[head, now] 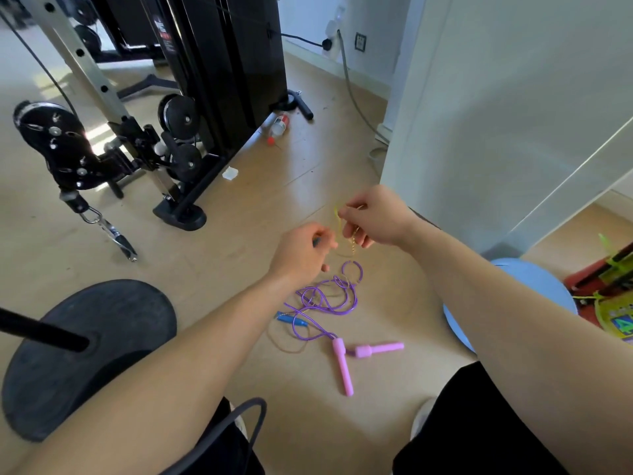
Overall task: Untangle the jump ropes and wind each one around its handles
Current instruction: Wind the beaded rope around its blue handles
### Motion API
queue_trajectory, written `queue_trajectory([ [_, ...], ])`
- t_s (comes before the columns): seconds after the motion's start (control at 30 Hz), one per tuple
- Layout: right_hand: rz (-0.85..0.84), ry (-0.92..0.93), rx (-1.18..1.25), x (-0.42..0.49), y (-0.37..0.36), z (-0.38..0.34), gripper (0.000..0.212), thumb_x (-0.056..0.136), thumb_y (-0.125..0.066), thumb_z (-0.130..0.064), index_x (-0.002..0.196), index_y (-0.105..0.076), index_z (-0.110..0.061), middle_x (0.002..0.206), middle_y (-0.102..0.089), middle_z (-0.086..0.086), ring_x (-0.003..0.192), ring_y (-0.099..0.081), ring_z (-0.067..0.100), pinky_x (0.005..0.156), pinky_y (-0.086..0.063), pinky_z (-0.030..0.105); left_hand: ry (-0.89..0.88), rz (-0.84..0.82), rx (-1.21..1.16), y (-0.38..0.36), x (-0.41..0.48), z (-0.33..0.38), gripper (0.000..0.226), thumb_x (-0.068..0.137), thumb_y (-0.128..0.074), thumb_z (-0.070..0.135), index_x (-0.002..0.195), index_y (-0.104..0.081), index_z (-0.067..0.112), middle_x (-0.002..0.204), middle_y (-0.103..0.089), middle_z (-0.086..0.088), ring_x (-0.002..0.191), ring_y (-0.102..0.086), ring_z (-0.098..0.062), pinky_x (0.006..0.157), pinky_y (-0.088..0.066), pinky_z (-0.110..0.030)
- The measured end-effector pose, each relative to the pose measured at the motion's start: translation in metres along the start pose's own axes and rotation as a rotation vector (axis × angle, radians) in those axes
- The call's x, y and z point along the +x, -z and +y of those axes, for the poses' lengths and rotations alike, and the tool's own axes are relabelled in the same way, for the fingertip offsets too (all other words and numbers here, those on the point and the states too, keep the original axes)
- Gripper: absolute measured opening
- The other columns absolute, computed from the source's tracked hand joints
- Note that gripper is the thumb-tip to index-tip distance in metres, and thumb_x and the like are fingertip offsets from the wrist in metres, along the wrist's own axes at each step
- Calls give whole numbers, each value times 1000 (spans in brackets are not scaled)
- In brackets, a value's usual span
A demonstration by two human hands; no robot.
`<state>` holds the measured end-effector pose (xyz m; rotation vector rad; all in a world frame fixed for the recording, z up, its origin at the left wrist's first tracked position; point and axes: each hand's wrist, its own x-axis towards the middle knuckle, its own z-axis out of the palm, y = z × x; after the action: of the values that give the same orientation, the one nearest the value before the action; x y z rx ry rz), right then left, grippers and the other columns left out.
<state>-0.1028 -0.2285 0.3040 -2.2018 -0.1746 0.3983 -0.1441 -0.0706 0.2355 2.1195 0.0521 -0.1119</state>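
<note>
Handle (315, 242) half-hidden inside left hand (301, 250)

The only character I could read was a large blue-green "4", or what looked like one, on a yellow panel (609, 313) at the right edge of the view; the edge cut part of the panel off. The black weight machine (236, 63) carried a small sticker (163, 29) with white marks above a red patch, too blurred for me to read. A bottle (278, 126) lying on the floor by the machine's base had a red and white label, and its print was too small to make out.
</note>
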Motion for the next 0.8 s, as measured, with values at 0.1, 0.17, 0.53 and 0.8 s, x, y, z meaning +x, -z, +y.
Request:
queue_trajectory([
  [0.1,24,26,101,1,-7,1,25,96,-56,-16,83,-67,3,66,-73,4,54,-67,28,57,-59,37,-9,-188,-105,-11,-4,9,13,99,-52,16,105,-64,17,97,-72,5,50,-62,-15,41,-37,-15],
  [0.17,58,20,109,3,-8,5,25,96,-55,-17,84,-67,2,66,-73,1,58,-68,37,62,-60,44,-2,-298,-113,-14,-7,13,20,100,-45,9,111,-61,15,97,-72,7,51,-59,-15,40,-36,-17],
  [0.53,324,-33,158,7,-4,34,24,96,-47,-24,93,-67,-10,84,-73,4,62,-68,19,63,-59,36,-94,-253,158,-1,9,4,23,98,-50,23,83,-67,18,72,-72,8,53,-51,-15,60,-52,-40],
  [0.8,-257,-169,-129,-2,-60,61,59,84,-47,3,135,-57,-25,131,-58,0,115,-59,22,96,-46,29,-160,-95,-39,27,15,42,21,101,-48,13,91,-65,7,74,-69,-1,49,-50,-12,44,-36,-13],
])
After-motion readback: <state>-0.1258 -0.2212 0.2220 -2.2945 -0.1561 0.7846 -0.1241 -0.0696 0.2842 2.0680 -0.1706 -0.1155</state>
